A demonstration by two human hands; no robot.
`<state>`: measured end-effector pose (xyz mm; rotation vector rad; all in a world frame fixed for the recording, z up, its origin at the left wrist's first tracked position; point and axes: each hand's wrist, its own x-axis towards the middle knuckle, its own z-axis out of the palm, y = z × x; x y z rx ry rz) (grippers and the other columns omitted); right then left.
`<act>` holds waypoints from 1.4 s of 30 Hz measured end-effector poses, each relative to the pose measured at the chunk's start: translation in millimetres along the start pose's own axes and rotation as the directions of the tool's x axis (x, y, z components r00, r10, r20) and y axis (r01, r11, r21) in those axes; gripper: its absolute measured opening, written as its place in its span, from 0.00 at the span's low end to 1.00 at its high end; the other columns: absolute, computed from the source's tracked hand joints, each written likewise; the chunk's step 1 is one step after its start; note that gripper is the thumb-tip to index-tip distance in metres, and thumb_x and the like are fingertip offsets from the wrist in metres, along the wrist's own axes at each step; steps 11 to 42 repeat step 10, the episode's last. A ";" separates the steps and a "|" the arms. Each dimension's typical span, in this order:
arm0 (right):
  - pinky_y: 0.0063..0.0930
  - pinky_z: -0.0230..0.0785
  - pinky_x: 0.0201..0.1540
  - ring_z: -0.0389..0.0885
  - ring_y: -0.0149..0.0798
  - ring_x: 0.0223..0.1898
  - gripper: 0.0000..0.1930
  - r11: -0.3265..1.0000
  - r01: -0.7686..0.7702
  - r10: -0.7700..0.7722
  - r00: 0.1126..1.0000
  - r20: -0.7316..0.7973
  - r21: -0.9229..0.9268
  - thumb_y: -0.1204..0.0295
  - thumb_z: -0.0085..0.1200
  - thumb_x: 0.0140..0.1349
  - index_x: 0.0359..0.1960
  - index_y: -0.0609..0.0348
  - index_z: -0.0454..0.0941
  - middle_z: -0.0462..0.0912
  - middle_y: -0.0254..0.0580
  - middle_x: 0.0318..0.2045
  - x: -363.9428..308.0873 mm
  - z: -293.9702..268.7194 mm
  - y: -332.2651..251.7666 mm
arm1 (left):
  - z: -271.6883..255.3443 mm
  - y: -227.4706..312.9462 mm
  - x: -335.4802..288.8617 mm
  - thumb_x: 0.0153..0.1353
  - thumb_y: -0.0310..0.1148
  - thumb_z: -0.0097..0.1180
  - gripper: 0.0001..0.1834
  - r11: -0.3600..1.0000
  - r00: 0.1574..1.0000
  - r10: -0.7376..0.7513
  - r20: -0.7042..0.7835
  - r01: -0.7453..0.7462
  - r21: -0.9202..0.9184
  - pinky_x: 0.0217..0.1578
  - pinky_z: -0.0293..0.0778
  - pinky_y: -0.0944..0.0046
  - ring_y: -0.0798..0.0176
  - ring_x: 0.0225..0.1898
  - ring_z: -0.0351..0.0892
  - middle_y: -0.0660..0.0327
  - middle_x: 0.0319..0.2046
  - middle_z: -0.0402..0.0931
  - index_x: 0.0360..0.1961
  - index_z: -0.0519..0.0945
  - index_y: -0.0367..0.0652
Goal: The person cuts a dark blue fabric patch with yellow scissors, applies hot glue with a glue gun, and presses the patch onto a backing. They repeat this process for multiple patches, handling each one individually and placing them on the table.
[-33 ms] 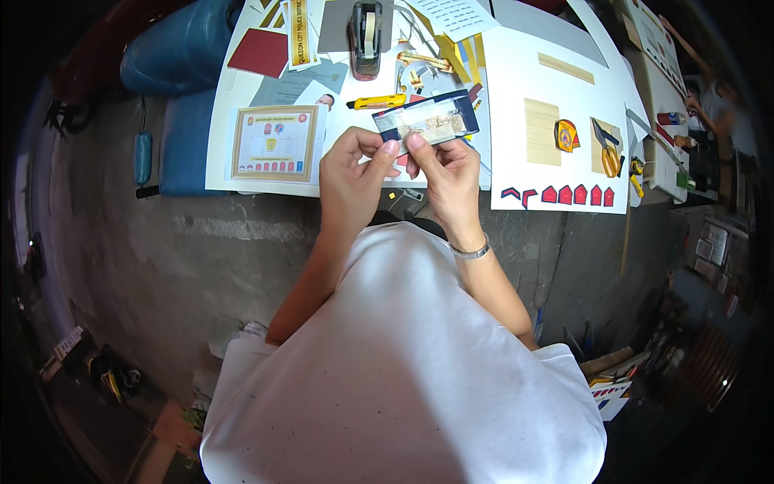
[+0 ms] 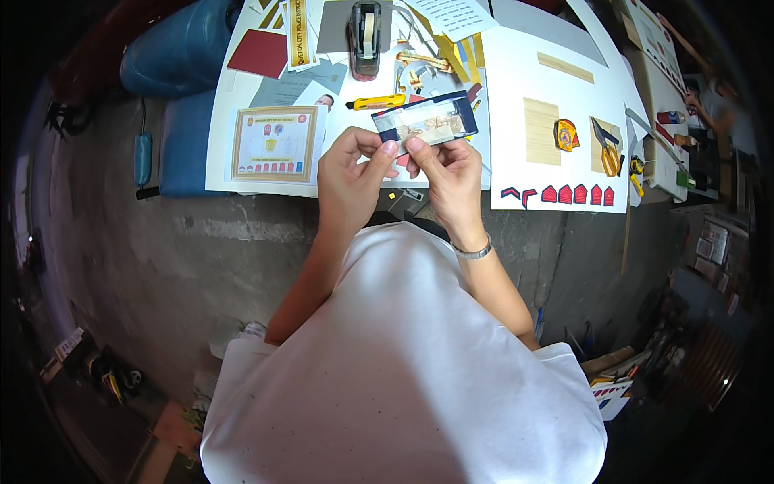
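Between my two hands is a flat rectangular piece point(image 2: 427, 123) with dark blue ends and edges and a pale, patchy middle. My left hand point(image 2: 355, 165) pinches its near left edge with the thumb on top. The thumb of my right hand point(image 2: 450, 173) presses on the near edge just beside it, fingers curled underneath. The piece is held up near the table's front edge, tilted slightly. Just beyond it lies a yellow cutter knife point(image 2: 377, 102), touched by neither hand. What the curled fingers do under the piece is hidden.
A black tape dispenser point(image 2: 365, 40) stands among paper scraps. A framed-certificate print point(image 2: 274, 143) lies to the left. On the white board point(image 2: 516, 81) at right are red chevron patches point(image 2: 566, 195), an orange badge point(image 2: 567, 135), scissors point(image 2: 609, 153) and wood-toned strips. Blue seat point(image 2: 185, 48) at far left.
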<state>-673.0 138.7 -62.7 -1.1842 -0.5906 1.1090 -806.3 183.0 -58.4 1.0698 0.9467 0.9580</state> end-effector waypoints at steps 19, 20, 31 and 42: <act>0.19 0.69 0.27 0.78 0.27 0.25 0.08 0.997 0.000 0.001 1.000 -0.007 0.082 0.73 0.64 0.67 0.41 0.67 0.83 0.86 0.40 0.32 3.3 -17.8 12.5 | 2.9 -12.5 6.8 0.64 0.24 0.65 0.11 0.989 0.988 -0.143 0.062 0.145 -0.016 0.37 0.84 0.69 0.69 0.41 0.85 0.53 0.41 0.84 0.45 0.78 0.31; 0.19 0.69 0.27 0.78 0.27 0.25 0.08 0.997 0.000 0.001 1.000 -0.007 0.082 0.73 0.64 0.67 0.41 0.67 0.83 0.86 0.40 0.32 3.3 -17.8 12.5 | 2.9 -12.5 6.8 0.64 0.24 0.65 0.11 0.989 0.988 -0.143 0.062 0.145 -0.016 0.37 0.84 0.69 0.69 0.41 0.85 0.53 0.41 0.84 0.45 0.78 0.31; 0.19 0.69 0.27 0.78 0.27 0.25 0.08 0.997 0.000 0.001 1.000 -0.007 0.082 0.73 0.64 0.67 0.41 0.67 0.83 0.86 0.40 0.32 3.3 -17.8 12.5 | 2.9 -12.5 6.8 0.64 0.24 0.65 0.11 0.989 0.988 -0.143 0.062 0.145 -0.016 0.37 0.84 0.69 0.69 0.41 0.85 0.53 0.41 0.84 0.45 0.78 0.31; 0.19 0.69 0.27 0.78 0.27 0.25 0.08 0.997 0.000 0.001 1.000 -0.007 0.082 0.73 0.64 0.67 0.41 0.67 0.83 0.86 0.40 0.32 3.3 -17.8 12.5 | 2.9 -12.5 6.8 0.64 0.24 0.65 0.11 0.989 0.988 -0.143 0.062 0.145 -0.016 0.37 0.84 0.69 0.69 0.41 0.85 0.53 0.41 0.84 0.45 0.78 0.31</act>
